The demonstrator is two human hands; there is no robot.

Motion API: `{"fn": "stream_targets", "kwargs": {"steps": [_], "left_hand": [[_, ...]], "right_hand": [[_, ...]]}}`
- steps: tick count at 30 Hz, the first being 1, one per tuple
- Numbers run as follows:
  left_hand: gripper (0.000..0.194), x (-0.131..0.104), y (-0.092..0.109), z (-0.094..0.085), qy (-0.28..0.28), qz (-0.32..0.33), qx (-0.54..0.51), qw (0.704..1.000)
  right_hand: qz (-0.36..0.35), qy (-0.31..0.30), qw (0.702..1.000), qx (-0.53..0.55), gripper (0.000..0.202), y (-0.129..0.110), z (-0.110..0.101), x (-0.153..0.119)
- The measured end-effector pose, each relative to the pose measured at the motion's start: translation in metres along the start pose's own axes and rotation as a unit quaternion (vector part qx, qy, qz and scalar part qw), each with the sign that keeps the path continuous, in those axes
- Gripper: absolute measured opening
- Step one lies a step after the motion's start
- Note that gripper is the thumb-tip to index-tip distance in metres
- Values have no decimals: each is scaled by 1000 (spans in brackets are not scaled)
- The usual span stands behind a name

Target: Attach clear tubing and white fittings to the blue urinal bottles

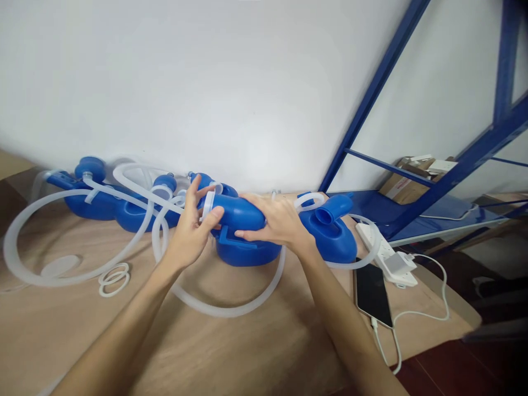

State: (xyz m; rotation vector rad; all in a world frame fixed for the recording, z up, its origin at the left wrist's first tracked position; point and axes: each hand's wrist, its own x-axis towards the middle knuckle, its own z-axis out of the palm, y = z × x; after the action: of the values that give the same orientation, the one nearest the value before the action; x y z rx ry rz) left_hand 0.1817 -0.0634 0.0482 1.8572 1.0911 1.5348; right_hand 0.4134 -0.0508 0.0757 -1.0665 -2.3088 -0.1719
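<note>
Just past the middle of the table is a blue plastic urinal bottle with a thick, angled neck. A white ring fits around the open end of the neck, which faces left. My left hand pinches this ring, thumb in front and fingers behind, the forefinger raised. My right hand is wrapped over the right end of the neck, its thumb lying along the near side. A translucent hose loops on the table in front of the bottle.
More blue urinal bottles with hoses lie at left and right. Loose white rings and a white disc rest at left. A phone, power strip and cables are by the right edge, beside a blue metal shelf.
</note>
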Motion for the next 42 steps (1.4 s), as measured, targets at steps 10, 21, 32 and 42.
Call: {"fn": "stream_targets", "kwargs": {"steps": [10,21,32,42], "left_hand": [[33,-1,19,-8,-47,-5,122,991],[33,-1,21,-7,20,-122,-21,992],[54,-10,41,11,95,-177,-181,963],[37,-15,34,17,132,-128,-207,961]], "right_hand": [[96,107,989,-41,86,12,-8,-5],[84,114,989,-44,86,5,-5,-5],[70,133,988,-42,83,-1,-4,-5],[79,116,988,-57,84,-5,-6,-6]]}}
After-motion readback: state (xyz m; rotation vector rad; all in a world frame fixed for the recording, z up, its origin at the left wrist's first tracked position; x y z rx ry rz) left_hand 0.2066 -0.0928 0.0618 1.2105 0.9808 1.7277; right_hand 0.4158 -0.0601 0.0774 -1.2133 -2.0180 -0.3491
